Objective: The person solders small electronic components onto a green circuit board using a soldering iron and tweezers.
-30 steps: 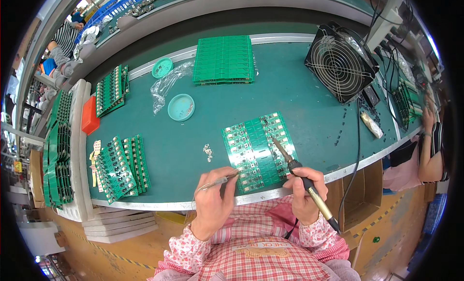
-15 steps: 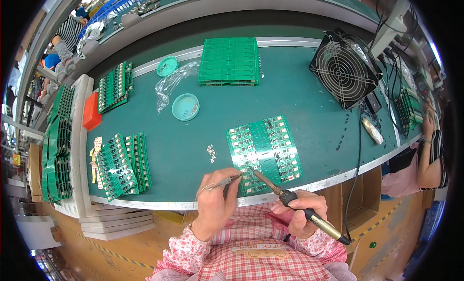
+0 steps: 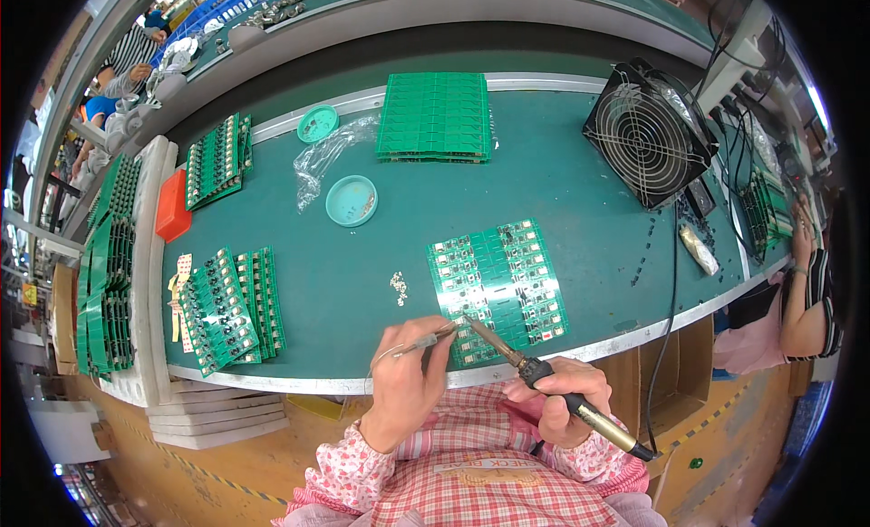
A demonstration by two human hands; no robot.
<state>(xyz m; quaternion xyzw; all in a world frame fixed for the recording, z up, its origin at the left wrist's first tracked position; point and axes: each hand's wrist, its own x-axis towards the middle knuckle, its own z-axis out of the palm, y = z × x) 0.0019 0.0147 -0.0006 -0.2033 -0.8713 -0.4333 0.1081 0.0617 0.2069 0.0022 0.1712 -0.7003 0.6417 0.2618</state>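
A green circuit board panel carrying rows of small parts lies flat near the table's front edge. My right hand grips a soldering iron with a black and gold handle. Its tip rests on or just over the panel's left rows; contact is too small to make out. From the left, my left hand pinches a slim grey tool, its point close to the iron's tip. A thin wire curls round beside that hand. Small pale components lie loose just left of the panel.
A black fan stands at the back right, with cables near it. Stacked panels lie at the back; more boards sit at the left, near a red box. Two turquoise dishes, one nearer, hold small bits.
The soldering iron has shifted slightly left over the panel, its tip closer to the grey tool's point. My left hand has hardly moved. The whole view has shifted a little.
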